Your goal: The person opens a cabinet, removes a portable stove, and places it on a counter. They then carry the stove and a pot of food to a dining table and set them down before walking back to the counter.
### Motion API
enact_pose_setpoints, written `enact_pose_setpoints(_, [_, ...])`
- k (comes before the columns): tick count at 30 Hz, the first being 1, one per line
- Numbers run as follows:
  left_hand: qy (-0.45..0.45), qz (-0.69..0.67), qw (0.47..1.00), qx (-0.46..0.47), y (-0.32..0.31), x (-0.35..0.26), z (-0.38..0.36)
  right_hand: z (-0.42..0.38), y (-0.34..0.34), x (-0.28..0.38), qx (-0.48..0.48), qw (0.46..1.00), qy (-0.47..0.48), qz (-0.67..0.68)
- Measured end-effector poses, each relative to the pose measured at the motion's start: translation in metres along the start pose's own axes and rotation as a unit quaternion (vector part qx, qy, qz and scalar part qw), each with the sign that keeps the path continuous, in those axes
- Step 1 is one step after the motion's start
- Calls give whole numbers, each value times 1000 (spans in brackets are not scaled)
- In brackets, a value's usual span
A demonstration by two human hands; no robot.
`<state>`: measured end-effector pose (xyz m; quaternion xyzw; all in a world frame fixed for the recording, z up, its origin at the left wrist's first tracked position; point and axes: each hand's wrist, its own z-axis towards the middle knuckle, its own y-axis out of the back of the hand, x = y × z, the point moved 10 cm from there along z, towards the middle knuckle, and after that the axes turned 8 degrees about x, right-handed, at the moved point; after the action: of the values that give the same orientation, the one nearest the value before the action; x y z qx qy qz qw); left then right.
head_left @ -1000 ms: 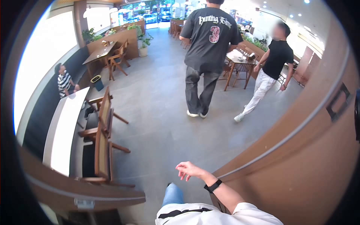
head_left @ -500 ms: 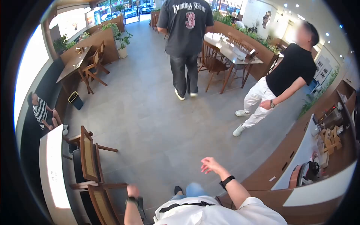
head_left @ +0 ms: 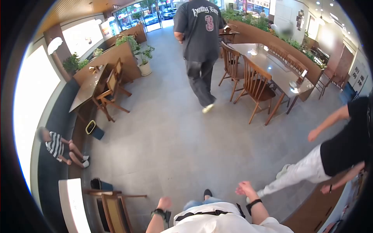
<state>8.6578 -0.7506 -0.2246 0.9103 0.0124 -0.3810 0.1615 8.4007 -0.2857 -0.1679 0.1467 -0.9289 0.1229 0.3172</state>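
Note:
My left hand (head_left: 164, 203) hangs low at the bottom centre-left, a dark watch on its wrist; its fingers are blurred and I cannot make out their pose. To the right, my right hand (head_left: 244, 188) is held over the grey floor (head_left: 155, 155), fingers apart and nothing in them, with a black band on the wrist. Between the hands, a dark shoe (head_left: 208, 193) shows beyond my white shirt (head_left: 217, 223). Nearest to my left hand is a wooden chair (head_left: 115, 211). The white trousers (head_left: 301, 165) of a person in black are close to my right hand.
Ahead, a person in a dark printed shirt (head_left: 200, 35) has their back to me. Chairs stand by a long table (head_left: 272, 66) at the right. A person in stripes sits on the left bench (head_left: 46, 167), near a bin (head_left: 95, 130). A brown counter (head_left: 318, 206) is at lower right.
The view has moved forward; the left chairs and right counter have slid down. The person in black is now nearer at the right edge. Both my hands have shifted right in the picture.

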Motion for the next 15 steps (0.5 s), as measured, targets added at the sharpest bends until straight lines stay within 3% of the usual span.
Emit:
enact_pose_setpoints(1, [9, 196, 979, 58, 0, 36, 16, 21, -15, 41, 7, 1000, 13, -2])
enact_pose_setpoints(2, [-94, 582, 805, 69, -12, 24, 4, 45, -33, 86, 32, 998, 32, -41])
enact_pose_setpoints(3, [0, 547, 824, 145, -6, 27, -7, 70, -54, 133, 55, 994, 52, -80])
enact_pose_setpoints(5, [8, 523, 819, 237, 6, 58, 22, 121, -86, 215, 70, 991, 69, -90])
enact_pose_setpoints(7, [42, 515, 816, 259, 36, 28, 90, 174, -105, 282, 56, 986, 98, -124])
enact_pose_setpoints(11, [0, 555, 779, 293, 89, -91, 276, 257, -103, 358, -5, 984, 109, -143])
enact_pose_setpoints(13, [-30, 580, 755, 304, 113, -163, 359, 302, -74, 359, -47, 989, 94, -105])
enact_pose_setpoints(15, [-82, 665, 671, 316, 141, -236, 429, 318, -28, 357, -122, 986, 59, -97])
